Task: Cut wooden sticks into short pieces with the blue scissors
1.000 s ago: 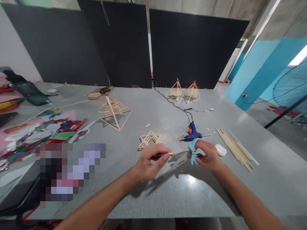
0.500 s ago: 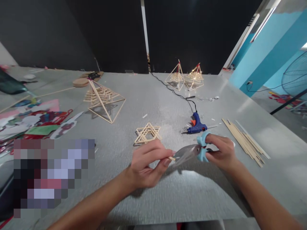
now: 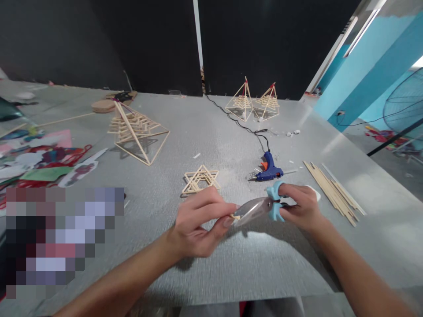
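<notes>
Near the table's front, my left hand (image 3: 203, 222) pinches a small piece of wooden stick (image 3: 235, 217) between thumb and fingers. My right hand (image 3: 299, 204) has its fingers through the light blue handles of a pair of scissors (image 3: 256, 209). The blades point left, parted a little, with their tips at the stick piece. Just behind my left hand lies a six-pointed star of thin sticks (image 3: 201, 179). A blue glue gun (image 3: 270, 169) rests beyond the scissors, its nozzle to the left.
A stick pyramid (image 3: 139, 132) stands at the left, two smaller ones (image 3: 243, 103) at the back. Loose sticks (image 3: 332, 191) lie at the right. Paper scraps (image 3: 46, 171) cover the far left, and a black cord (image 3: 236, 124) crosses the back.
The whole view has shifted slightly, so things on the table appear a bit further left and higher. Both hands keep their holds, and the scissors are still at the stick piece.
</notes>
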Demonstrator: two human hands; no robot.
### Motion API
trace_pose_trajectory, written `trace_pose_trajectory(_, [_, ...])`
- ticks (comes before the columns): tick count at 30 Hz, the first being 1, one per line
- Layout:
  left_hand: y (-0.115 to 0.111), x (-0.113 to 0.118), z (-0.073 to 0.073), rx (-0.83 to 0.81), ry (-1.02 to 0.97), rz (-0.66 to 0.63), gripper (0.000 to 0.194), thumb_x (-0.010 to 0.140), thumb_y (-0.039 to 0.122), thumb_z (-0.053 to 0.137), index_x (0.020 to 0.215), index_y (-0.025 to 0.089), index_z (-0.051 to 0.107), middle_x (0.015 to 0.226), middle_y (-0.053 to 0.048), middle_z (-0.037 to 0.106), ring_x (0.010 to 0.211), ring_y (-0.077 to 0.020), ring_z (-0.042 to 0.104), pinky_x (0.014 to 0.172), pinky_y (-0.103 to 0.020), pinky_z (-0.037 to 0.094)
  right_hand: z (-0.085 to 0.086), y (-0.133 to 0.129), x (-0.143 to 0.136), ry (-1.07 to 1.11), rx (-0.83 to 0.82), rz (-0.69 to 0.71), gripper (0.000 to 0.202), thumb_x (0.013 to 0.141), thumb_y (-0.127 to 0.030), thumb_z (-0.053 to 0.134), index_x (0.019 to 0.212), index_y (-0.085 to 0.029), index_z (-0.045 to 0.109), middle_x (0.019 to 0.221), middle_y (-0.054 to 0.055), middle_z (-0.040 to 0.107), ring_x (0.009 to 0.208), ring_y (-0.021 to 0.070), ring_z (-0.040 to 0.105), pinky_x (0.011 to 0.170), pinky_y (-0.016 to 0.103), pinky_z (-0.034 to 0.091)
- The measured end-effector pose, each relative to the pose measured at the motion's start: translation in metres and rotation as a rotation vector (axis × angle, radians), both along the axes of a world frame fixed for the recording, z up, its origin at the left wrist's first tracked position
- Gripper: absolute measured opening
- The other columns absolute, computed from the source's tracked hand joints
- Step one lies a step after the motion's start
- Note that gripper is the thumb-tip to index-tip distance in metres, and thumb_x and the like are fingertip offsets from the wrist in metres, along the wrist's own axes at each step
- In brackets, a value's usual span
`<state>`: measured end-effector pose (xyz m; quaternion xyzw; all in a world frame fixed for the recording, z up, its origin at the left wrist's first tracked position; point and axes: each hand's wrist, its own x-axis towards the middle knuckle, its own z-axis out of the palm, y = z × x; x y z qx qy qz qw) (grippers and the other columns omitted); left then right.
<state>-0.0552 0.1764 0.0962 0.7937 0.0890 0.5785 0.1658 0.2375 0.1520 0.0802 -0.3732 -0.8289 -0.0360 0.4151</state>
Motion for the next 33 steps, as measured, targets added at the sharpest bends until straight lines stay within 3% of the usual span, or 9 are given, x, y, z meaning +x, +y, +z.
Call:
trace_pose_trajectory(12, [0.0009, -0.0011, 0.0000, 0.006, 0.015, 0.011, 0.013, 0.106, 0.017, 0.059, 0.109, 0.016, 0.071, 0.077, -0.003, 0.066, 0.064, -0.0149, 0.057, 0.057, -0.028, 0.048, 0.0031, -0.0003, -0.0010, -0.019, -0.030, 0.020, 0.016, 0.087, -0.011, 0.064, 0.090, -0.025, 0.056, 0.067, -0.005, 0.062, 0.052, 0.0104, 0.052, 0.052, 0.023, 0.040])
trace_pose_trajectory(27, [0.0005, -0.0005, -0.0024, 0.033, 0.019, 0.039, 0.018, 0.106, 0.022, 0.056, 0.109, 0.017, 0.072, 0.077, -0.003, 0.068, 0.061, -0.0150, 0.058, 0.054, -0.028, 0.048, 0.0033, -0.0011, 0.0034, -0.053, -0.114, 0.032, 0.017, 0.079, -0.009, 0.059, 0.085, -0.024, 0.055, 0.067, -0.005, 0.059, 0.054, 0.0106, 0.048, 0.054, 0.021, 0.040])
trace_pose_trajectory(33, [0.0003, 0.0007, -0.0046, 0.055, 0.021, 0.026, 0.015, 0.105, 0.022, 0.059, 0.104, 0.016, 0.072, 0.076, -0.004, 0.069, 0.060, -0.0150, 0.058, 0.054, -0.029, 0.045, 0.0030, -0.0005, 0.0053, -0.046, -0.024, -0.036, 0.018, 0.080, -0.007, 0.060, 0.077, -0.024, 0.055, 0.058, -0.007, 0.052, 0.048, 0.0098, 0.041, 0.050, 0.023, 0.034])
